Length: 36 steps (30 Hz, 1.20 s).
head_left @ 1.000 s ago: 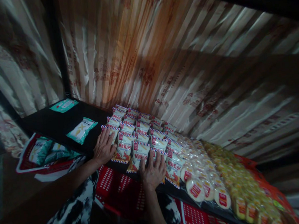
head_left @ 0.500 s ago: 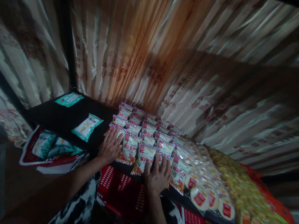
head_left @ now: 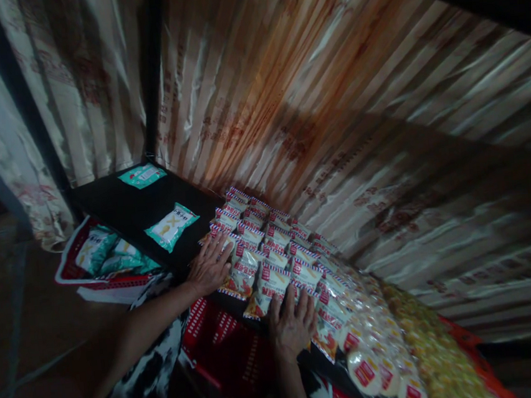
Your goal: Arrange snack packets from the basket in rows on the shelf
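Observation:
Rows of white snack bags (head_left: 273, 279) with red print and striped edges stand close together on a black shelf (head_left: 120, 210). My left hand (head_left: 210, 265) lies with its fingers stretched over the bag at the left front corner. Lower down, my right hand (head_left: 293, 326) rests its spread fingers on the front bags, near the middle of the row. Neither hand is wrapped round a bag. Left of the rows, a green and white snack bag (head_left: 173, 226) lies flat on the shelf, with another green bag (head_left: 142, 176) behind it at the back corner.
A red basket (head_left: 74, 249) with several green bags sits below the shelf at left. Another red basket (head_left: 231, 352) is under the front edge. Round wrapped snacks (head_left: 364, 371) and yellow packets (head_left: 434, 339) fill the right. Pleated curtains (head_left: 284, 97) hang behind.
The whole view has shifted, so the scene sits slightly further right and lower. Both hands keep about the same places on the snack bags, and the bags look unmoved.

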Each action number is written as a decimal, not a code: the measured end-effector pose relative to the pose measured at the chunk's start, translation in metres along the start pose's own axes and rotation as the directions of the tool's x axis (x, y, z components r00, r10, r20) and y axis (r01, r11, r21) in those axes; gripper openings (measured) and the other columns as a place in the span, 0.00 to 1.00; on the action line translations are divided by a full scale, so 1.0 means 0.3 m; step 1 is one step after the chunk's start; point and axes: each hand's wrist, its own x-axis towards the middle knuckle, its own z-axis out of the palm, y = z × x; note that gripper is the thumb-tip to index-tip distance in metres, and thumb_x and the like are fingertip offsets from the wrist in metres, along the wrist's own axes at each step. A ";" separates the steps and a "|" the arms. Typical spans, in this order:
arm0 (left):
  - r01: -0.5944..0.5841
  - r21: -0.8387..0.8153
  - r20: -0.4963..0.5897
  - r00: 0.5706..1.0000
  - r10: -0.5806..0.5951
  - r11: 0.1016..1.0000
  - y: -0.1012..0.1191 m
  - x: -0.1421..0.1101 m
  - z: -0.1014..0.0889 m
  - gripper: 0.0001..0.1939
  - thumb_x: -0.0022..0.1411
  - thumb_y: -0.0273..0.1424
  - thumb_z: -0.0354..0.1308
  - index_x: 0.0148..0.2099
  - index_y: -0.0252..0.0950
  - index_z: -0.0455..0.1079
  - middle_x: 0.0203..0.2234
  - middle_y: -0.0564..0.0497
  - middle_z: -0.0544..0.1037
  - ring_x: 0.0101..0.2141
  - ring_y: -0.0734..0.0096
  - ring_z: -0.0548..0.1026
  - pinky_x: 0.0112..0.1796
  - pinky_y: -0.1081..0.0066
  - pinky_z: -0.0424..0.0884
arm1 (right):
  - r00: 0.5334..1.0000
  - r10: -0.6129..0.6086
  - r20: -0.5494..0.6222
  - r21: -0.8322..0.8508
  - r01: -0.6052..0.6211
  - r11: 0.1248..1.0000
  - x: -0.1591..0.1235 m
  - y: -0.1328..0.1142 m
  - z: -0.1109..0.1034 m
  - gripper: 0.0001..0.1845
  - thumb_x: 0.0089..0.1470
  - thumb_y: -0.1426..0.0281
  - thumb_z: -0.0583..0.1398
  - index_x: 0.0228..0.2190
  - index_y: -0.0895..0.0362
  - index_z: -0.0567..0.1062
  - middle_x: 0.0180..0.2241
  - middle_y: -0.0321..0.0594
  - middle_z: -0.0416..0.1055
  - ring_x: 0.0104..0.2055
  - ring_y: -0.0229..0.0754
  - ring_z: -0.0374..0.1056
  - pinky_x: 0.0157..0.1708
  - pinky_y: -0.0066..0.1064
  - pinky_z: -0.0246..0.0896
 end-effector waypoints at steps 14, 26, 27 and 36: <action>-0.015 0.033 -0.035 0.999 0.016 0.999 -0.005 -0.005 -0.005 0.26 0.64 0.34 0.44 0.62 0.29 0.53 0.63 0.39 0.53 0.64 0.55 0.44 0.60 0.51 0.48 | 0.999 0.013 0.032 0.022 -0.014 1.000 0.003 -0.025 -0.057 0.30 0.58 0.57 0.51 0.57 0.59 0.61 0.63 0.56 0.45 0.64 0.59 0.42 0.55 0.56 0.47; -0.050 -0.040 0.036 0.998 0.052 0.998 -0.016 -0.004 0.014 0.26 0.64 0.32 0.43 0.63 0.29 0.52 0.64 0.38 0.50 0.64 0.56 0.42 0.60 0.52 0.49 | 0.999 0.000 0.045 -0.034 0.002 0.999 -0.022 -0.054 -0.025 0.27 0.58 0.58 0.50 0.53 0.61 0.67 0.59 0.57 0.56 0.61 0.56 0.50 0.55 0.53 0.47; -0.048 -0.041 0.036 0.998 0.050 0.998 -0.016 -0.004 0.015 0.26 0.64 0.32 0.44 0.63 0.29 0.52 0.64 0.38 0.50 0.64 0.55 0.42 0.60 0.52 0.49 | 0.999 0.000 0.045 -0.031 0.002 1.000 -0.023 -0.054 -0.021 0.27 0.58 0.58 0.50 0.54 0.61 0.66 0.59 0.57 0.56 0.62 0.56 0.49 0.54 0.54 0.47; -0.064 -0.039 0.024 0.998 0.065 0.997 -0.015 -0.007 0.007 0.27 0.64 0.33 0.43 0.63 0.28 0.51 0.63 0.38 0.50 0.64 0.55 0.42 0.60 0.51 0.47 | 0.998 0.005 0.067 0.002 -0.005 1.000 -0.020 -0.062 -0.045 0.28 0.60 0.58 0.48 0.56 0.60 0.63 0.60 0.58 0.53 0.63 0.56 0.47 0.55 0.55 0.46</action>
